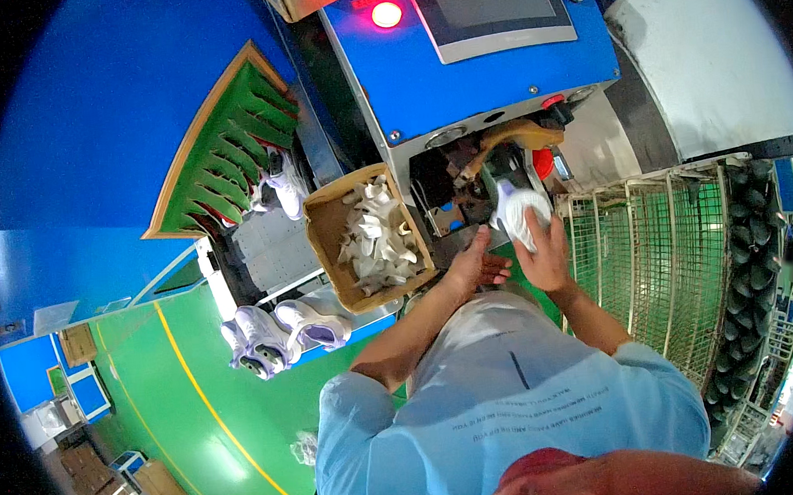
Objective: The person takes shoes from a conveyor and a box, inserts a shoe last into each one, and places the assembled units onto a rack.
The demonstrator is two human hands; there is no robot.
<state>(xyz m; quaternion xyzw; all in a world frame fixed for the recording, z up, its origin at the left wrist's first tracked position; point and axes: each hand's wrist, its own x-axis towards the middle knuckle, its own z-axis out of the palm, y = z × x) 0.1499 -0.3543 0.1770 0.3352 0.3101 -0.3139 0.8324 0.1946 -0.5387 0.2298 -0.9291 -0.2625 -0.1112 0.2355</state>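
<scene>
White shoe (520,211) in right hand (545,258), left hand (478,266) near

The worktop (271,244) has bare room mid-surface; white shoes (264,334) line its near edge, and a cardboard box (318,248) blocks its right. Under the blue machine (487,89), the held shoe (520,211) obstructs the opening's right side; a wire rack (647,259) bars passage rightward.
</scene>
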